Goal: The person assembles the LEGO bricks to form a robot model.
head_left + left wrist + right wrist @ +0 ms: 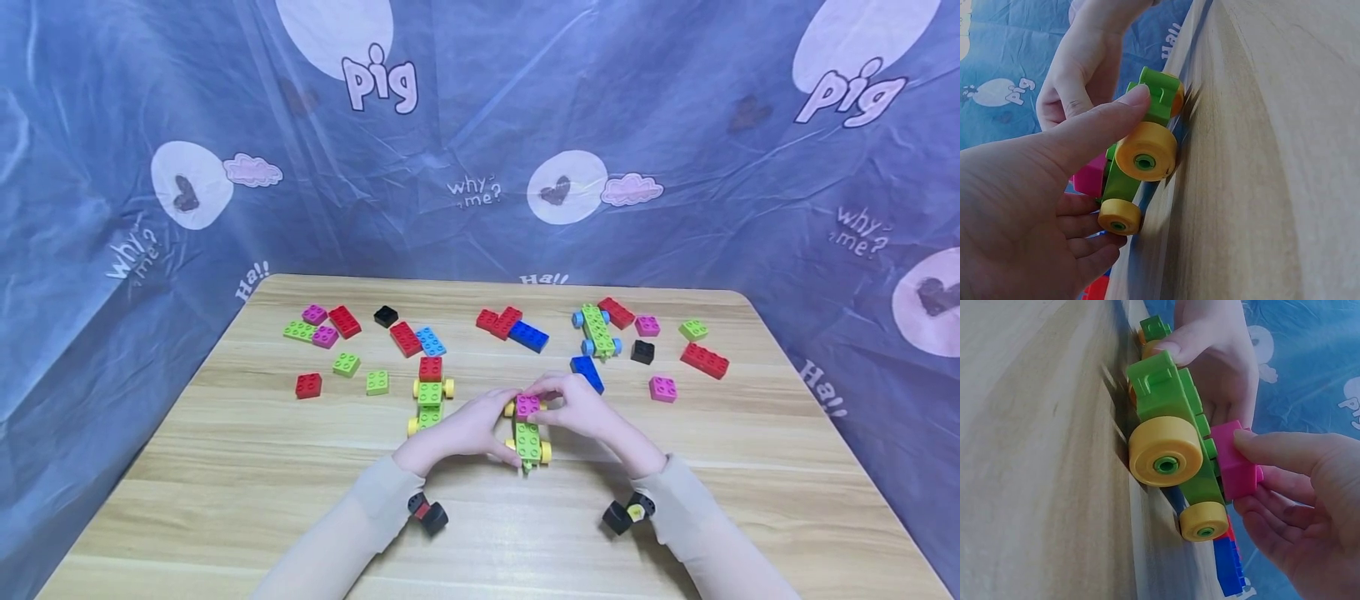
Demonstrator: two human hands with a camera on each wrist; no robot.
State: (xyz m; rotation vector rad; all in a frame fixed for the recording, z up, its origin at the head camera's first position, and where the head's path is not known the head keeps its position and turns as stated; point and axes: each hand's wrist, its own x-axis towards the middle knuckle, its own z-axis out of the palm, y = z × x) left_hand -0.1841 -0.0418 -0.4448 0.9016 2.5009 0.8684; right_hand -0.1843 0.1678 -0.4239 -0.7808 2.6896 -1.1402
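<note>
A green toy car base [528,442] with yellow wheels stands on the table in front of me. My left hand [472,427] holds it from the left, thumb at the near hitch end and fingers by the far wheels. A pink block [528,402] sits over the far end of the base. My right hand [576,406] pinches this block between thumb and fingers. In the right wrist view, the pink block [1235,459] lies against the studs of the base, slightly tilted. Left of my hands stands another green car [430,396] bearing a red block [431,368].
A green car base with blue wheels [597,331] stands at the back right. Near it lie a dark blue block [587,374], a black block [642,352] and a pink block [663,388]. Several red, green, blue and pink blocks are scattered at the back left.
</note>
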